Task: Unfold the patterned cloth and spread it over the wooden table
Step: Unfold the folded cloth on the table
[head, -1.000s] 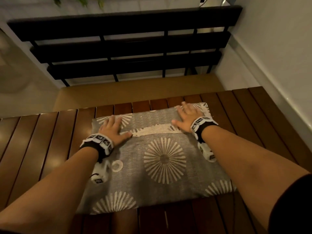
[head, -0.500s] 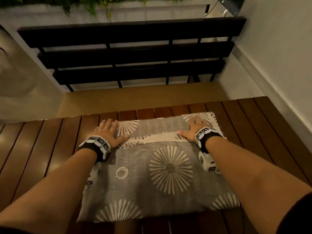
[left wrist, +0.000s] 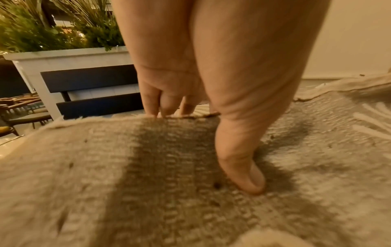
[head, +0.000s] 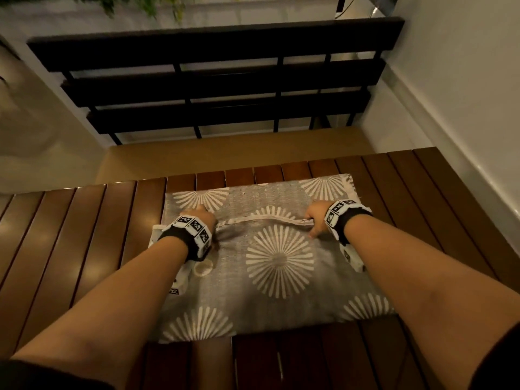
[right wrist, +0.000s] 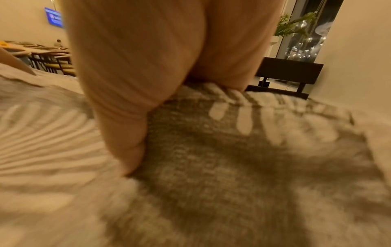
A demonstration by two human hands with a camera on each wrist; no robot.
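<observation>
— Where do we have the patterned cloth [head: 278, 260]?

— Folded on the wooden table [head: 92, 237], toward its far edge, as before.

— What differs from a second ago?

— Our hands lay flat on the cloth; now the left hand [head: 201, 218] and right hand [head: 316, 220] each pinch the pale hem [head: 264, 220] crossing the cloth, fingers curled over it, thumbs pressed on the near side. The hem has lifted into a ridge.

Bare slats of the wooden table [head: 84, 235] lie free left and right of the folded cloth [head: 281, 277]; beyond the far edge, the black slatted bench [head: 213, 88] blocks passage.
</observation>
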